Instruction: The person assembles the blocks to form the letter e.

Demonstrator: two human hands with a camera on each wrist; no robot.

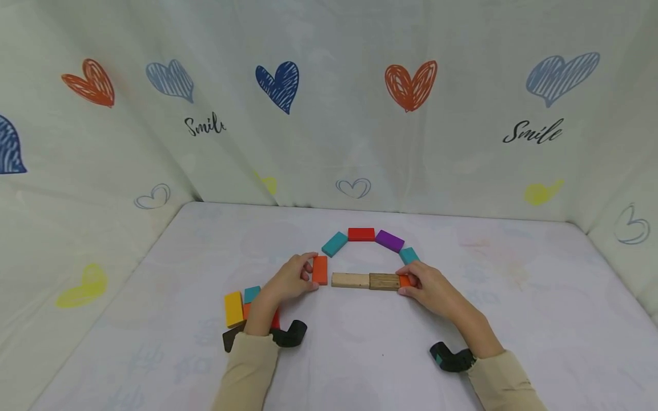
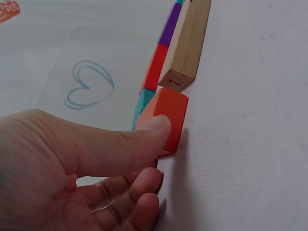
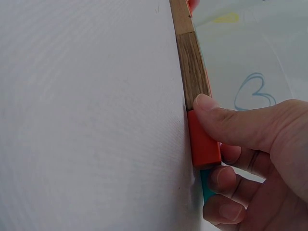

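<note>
An orange block (image 1: pixel 320 270) lies at the left foot of an arch of blocks. My left hand (image 1: pixel 290 278) pinches it between thumb and fingers; the left wrist view shows the thumb on the block's near side. At the arch's right foot, my right hand (image 1: pixel 430 290) pinches another orange block (image 3: pixel 204 144), partly covered by the fingers. That block meets a dark wooden block (image 1: pixel 384 281), which adjoins a pale wooden block (image 1: pixel 350 280). A small gap separates the pale block from the left orange one. Above curve a teal block (image 1: pixel 334 244), a red block (image 1: pixel 361 234), a purple block (image 1: pixel 389 241) and another teal block (image 1: pixel 409 255).
Beside my left forearm lie several more blocks, among them a yellow block (image 1: pixel 233 309) and a teal block (image 1: pixel 252 294); the forearm partly hides this group. A white cloth (image 1: pixel 370 365) covers the table. Behind it hangs a white curtain (image 1: pixel 329 142) with printed hearts.
</note>
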